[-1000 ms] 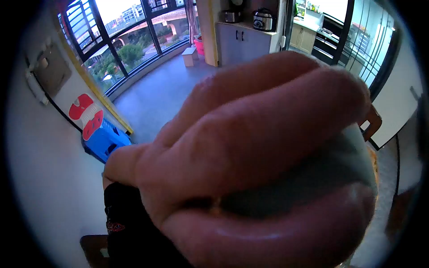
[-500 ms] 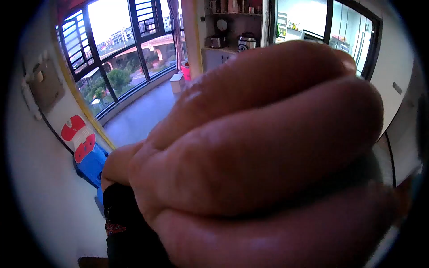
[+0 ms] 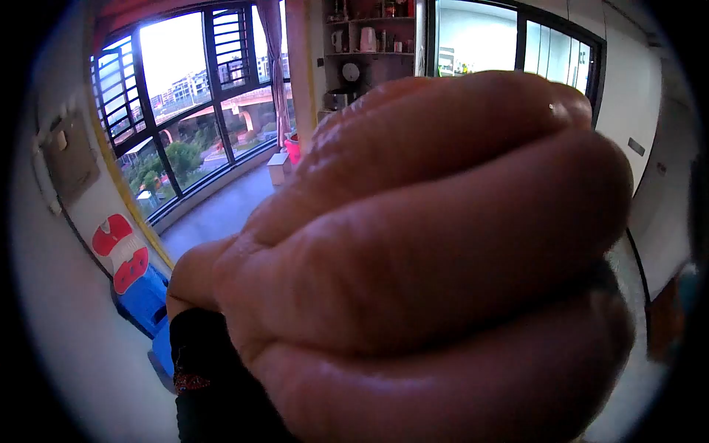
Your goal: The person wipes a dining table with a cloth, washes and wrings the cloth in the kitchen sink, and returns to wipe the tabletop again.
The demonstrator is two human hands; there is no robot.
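Observation:
My left hand [image 3: 413, 251] fills the middle and right of the head view, very close to the camera. Its thick fingers lie pressed together and point right, and a nail shows at the upper right tip. Whatever they hold, if anything, is hidden. The bent arm [image 3: 193, 277] shows behind the hand at the left, below it a black sleeve [image 3: 203, 354] with a red pattern. My right hand is out of sight.
A barred window [image 3: 177, 111] is at the upper left. Behind the hand stand shelves [image 3: 369, 54] with kettles and jars, beside a glass sliding door [image 3: 480, 37]. A red-and-white board [image 3: 122, 251] leans over blue plastic items [image 3: 144, 303] along the left wall.
The view has turned a little right and up, so the room shifts left and down. My left hand stays near the camera, and its lower fingers now sit closer together.

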